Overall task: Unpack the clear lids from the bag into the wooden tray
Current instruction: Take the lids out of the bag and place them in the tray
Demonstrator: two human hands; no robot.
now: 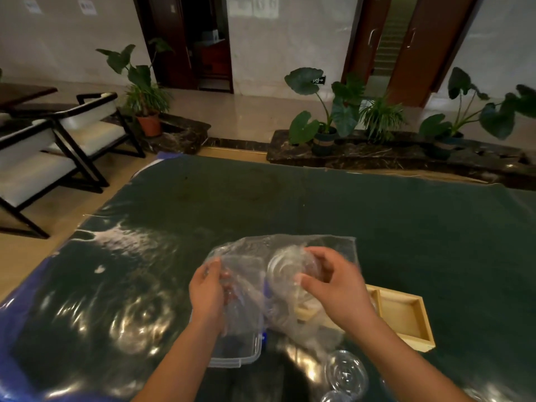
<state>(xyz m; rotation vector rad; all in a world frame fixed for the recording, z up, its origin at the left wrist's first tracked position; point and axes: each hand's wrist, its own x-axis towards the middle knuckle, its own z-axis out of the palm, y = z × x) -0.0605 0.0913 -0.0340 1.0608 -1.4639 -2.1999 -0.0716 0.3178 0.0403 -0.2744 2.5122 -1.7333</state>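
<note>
hands meet over a crumpled clear bag held above a table covered in dark green cloth under shiny plastic. left hand is closed on the bag's left side, fingers curled into the plastic film. right hand pinches a stack of clear lids between thumb and fingers, the round ribbed rims facing the camera; whether the stack is already free of the bag or still wrapped in it i cannot tell (the film and the lids blur together). wooden tray lies on the cloth just right of the right wrist, partly hidden by that hand and the bag, its right compartment bare. another clear lid rests on the table near the front edge, below the right forearm. under the left wrist sits a clear plastic box with a clip-on rim. chairs and potted plants stand beyond the table.
</note>
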